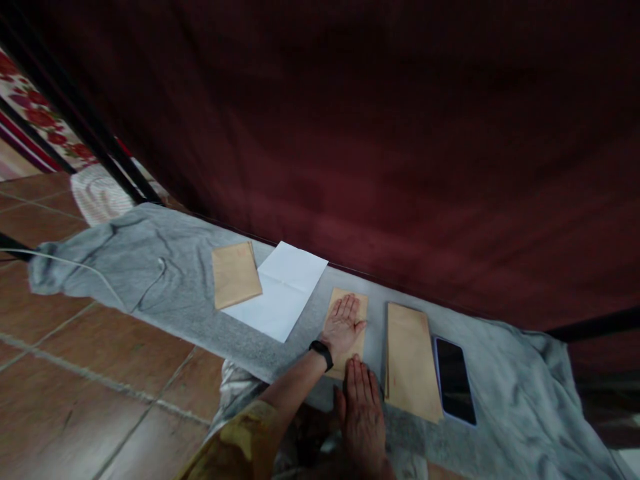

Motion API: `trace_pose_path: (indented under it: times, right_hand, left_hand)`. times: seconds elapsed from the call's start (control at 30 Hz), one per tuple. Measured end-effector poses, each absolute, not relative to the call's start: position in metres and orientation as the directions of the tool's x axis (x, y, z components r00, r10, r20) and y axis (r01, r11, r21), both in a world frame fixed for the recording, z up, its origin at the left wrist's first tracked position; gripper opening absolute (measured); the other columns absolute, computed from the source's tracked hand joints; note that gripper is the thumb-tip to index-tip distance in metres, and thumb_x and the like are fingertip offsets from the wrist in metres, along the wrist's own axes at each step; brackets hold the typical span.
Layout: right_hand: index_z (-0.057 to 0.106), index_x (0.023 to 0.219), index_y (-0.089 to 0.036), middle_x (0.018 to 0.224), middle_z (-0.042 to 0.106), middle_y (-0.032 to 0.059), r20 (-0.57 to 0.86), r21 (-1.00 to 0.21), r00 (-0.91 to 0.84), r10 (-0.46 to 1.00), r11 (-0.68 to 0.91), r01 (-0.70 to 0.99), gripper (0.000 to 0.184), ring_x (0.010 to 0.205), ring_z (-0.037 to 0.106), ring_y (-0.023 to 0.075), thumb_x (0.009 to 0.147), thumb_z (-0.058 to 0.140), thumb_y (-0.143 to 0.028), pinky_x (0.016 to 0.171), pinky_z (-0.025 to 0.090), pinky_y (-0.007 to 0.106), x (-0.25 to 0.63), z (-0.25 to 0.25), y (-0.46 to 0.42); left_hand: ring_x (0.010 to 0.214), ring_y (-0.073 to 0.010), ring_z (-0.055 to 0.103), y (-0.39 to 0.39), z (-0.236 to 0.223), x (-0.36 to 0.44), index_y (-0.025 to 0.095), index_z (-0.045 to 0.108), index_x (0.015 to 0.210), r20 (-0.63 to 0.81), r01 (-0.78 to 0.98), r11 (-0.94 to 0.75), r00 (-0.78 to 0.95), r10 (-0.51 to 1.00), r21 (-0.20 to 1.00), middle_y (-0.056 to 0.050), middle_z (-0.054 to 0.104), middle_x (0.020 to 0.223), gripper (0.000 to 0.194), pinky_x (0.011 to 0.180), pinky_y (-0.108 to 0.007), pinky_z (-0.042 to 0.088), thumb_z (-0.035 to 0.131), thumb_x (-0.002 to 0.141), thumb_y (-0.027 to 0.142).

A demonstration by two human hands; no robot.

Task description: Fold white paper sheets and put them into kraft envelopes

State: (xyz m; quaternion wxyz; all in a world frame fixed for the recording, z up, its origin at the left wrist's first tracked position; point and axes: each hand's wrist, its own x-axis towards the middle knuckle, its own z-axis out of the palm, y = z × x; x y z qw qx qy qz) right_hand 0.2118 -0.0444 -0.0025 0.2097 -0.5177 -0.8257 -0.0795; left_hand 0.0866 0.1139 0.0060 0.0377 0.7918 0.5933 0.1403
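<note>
My left hand [342, 329], with a dark band on its wrist, lies palm down and flat on a brown paper envelope [359, 303]. Its fingers point away from me and cover the middle of the envelope. Close to the envelope's near end, my right hand [364, 408] is stretched out flat, fingertips at or just beside the lower right corner; whether they touch it I cannot tell. A stack of long brown envelopes [413, 360] lies to the right of both hands. On the left, a folded-looking brown envelope pile [236, 275] overlaps a creased white paper sheet [293, 283].
A phone [455, 380] with a dark screen sits right of the envelope stack. Grey cloth [170, 293] covers the narrow surface, and a white cable [95, 272] crosses its left end. Behind hangs a dark red curtain [350, 147]. Tiled floor [100, 393] shows at lower left.
</note>
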Motion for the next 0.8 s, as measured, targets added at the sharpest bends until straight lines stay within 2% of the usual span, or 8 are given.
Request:
trace_pose_path:
  times: [0.23, 0.47, 0.67, 0.8]
  right_hand:
    - [0.023, 0.156, -0.012, 0.154, 0.041, 0.0157, 0.427, -0.102, -0.373, 0.824, 0.453, 0.886, 0.063, 0.138, 0.045, 0.0286, 0.101, 0.044, -0.034, 0.112, 0.038, 0.046, 0.211, -0.002, -0.045]
    - [0.025, 0.155, -0.012, 0.154, 0.04, 0.0161, 0.44, -0.135, -0.358, 0.824, 0.455, 0.88, 0.062, 0.138, 0.045, 0.029, 0.102, 0.042, -0.037, 0.113, 0.037, 0.048, 0.211, -0.005, -0.044]
    - [0.026, 0.155, -0.01, 0.154, 0.04, 0.0175, 0.439, -0.129, -0.36, 0.823, 0.454, 0.882, 0.061, 0.14, 0.042, 0.0285, 0.101, 0.042, -0.035, 0.113, 0.036, 0.047, 0.21, -0.002, -0.045]
    - [0.029, 0.154, -0.01, 0.153, 0.042, 0.0175, 0.436, -0.13, -0.359, 0.825, 0.453, 0.882, 0.058, 0.14, 0.043, 0.0286, 0.101, 0.043, -0.032, 0.115, 0.035, 0.047, 0.21, -0.001, -0.046]
  left_hand:
    - [0.151, -0.0251, 0.019, 0.111, 0.0, 0.067, 0.008, 0.024, 0.155, 0.192, 0.958, -0.167, 0.124, 0.974, 0.231, -0.015, 0.025, 0.162, 0.072, 0.123, -0.043, 0.018, 0.024, 0.101, 0.056]
    - [0.15, -0.0276, 0.021, 0.107, 0.002, 0.059, 0.008, 0.025, 0.155, 0.211, 0.967, -0.158, 0.115, 0.971, 0.2, -0.016, 0.026, 0.161, 0.072, 0.122, -0.045, 0.017, 0.025, 0.101, 0.055]
    - [0.15, -0.0244, 0.021, 0.103, 0.01, 0.051, 0.022, 0.026, 0.156, 0.207, 0.909, -0.388, 0.354, 0.912, 0.154, -0.01, 0.024, 0.163, 0.059, 0.123, -0.045, 0.011, 0.029, 0.103, 0.048]
    - [0.151, -0.0225, 0.018, 0.102, 0.017, 0.051, 0.025, 0.03, 0.154, 0.19, 0.86, -0.483, 0.453, 0.871, 0.164, -0.006, 0.023, 0.164, 0.054, 0.123, -0.044, 0.009, 0.029, 0.104, 0.045]
